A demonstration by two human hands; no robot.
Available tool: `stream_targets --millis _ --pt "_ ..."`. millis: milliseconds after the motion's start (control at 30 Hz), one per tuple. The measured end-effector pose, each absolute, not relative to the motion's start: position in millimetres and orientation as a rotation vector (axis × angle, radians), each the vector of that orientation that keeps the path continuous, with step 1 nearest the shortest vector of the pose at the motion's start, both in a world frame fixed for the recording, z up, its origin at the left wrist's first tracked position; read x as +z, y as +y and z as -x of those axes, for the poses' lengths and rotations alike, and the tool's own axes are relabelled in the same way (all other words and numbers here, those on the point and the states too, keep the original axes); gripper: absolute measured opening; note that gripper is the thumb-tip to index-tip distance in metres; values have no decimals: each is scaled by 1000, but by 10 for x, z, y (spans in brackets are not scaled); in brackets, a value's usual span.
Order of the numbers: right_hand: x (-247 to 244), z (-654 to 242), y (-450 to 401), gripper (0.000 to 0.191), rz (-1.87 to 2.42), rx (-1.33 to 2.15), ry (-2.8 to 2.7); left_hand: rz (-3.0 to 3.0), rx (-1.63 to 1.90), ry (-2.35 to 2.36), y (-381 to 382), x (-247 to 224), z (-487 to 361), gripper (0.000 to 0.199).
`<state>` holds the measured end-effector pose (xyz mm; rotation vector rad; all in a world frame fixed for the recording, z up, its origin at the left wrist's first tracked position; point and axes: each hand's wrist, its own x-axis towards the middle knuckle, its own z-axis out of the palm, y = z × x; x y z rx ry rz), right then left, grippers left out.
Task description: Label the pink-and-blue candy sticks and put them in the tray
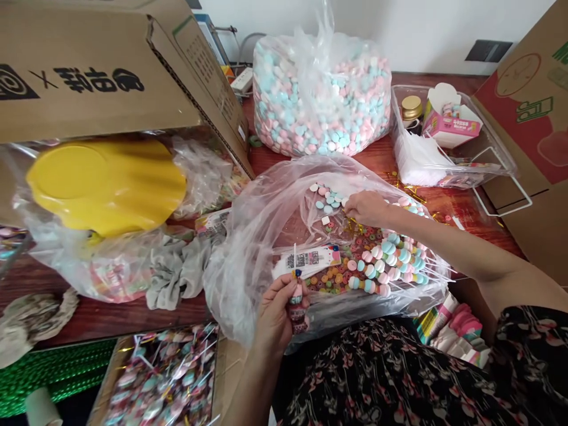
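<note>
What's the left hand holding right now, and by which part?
The left hand holds a white stick threaded with candy beads, its fingers wrapped around the candy-covered lower part, with the bare end pointing up.

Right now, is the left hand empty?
No, the left hand grips a candy stick beside the clear plastic bag.
</note>
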<state>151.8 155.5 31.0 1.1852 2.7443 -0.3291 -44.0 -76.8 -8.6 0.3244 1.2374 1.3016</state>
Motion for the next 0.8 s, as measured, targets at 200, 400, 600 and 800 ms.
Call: stream_targets --millis 200,400,600,800 --pt "101 -1219 1441 20 -1017 -323 2686 -307 1319 1168 -659 -95 324 21" --pt "-13 -1176 1581 17 -1027 -469 2700 -323 1330 1121 -688 -182 273 23" --pt "87 -1539 1737 28 -1235 -755 2819 -316 1326 1100 -645 -220 288 21" --pt "117 -1759 1648 29 -1304 -912 2992 -358 1285 1061 -412 -207 120 27"
